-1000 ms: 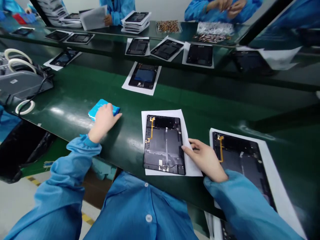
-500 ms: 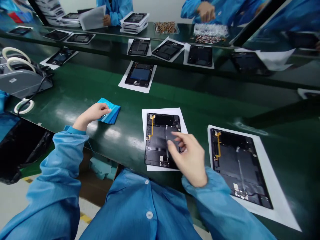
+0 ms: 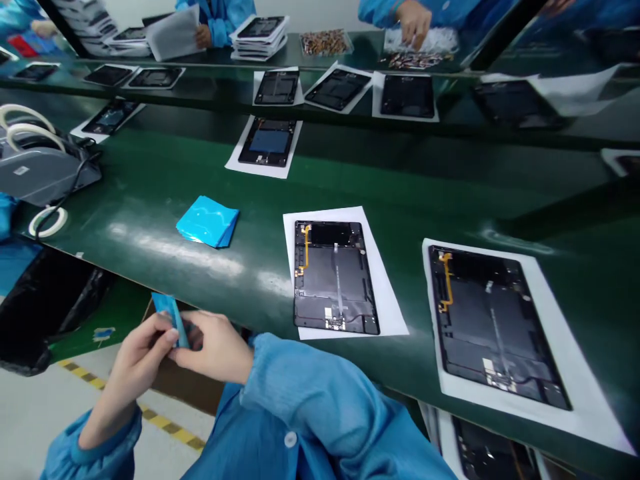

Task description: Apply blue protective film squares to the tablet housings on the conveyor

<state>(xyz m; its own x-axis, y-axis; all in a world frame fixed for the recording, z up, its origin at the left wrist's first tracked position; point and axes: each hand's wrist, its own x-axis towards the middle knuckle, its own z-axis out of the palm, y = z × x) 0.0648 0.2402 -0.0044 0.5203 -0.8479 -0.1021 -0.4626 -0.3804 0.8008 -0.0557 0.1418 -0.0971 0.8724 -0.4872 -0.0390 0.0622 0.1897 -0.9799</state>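
Just off the table's front edge, both hands meet on a blue plastic film sheet [image 3: 173, 319], which looks bent or folded. My left hand [image 3: 143, 353] pinches it between thumb and fingers. From the other side, my right hand [image 3: 213, 343] has its fingers closed around the same sheet. A stack of blue film sheets [image 3: 207, 221] lies on the table beyond them. To the right, an opened tablet housing [image 3: 325, 283] with an orange flex cable rests on white paper [image 3: 387, 313], apart from both hands.
Another opened tablet housing [image 3: 500, 333] lies on paper at the right. A grey tape dispenser [image 3: 45, 163] and a tape roll [image 3: 49, 222] stand at left. More tablet housings sit further back, along the shelf [image 3: 240, 110]. Co-workers' hands [image 3: 414, 23] work across the table.
My left hand has drawn a blue film sheet off the stack toward me. My right hand has left the tablet housing and come across to the left, joining it on the sheet.
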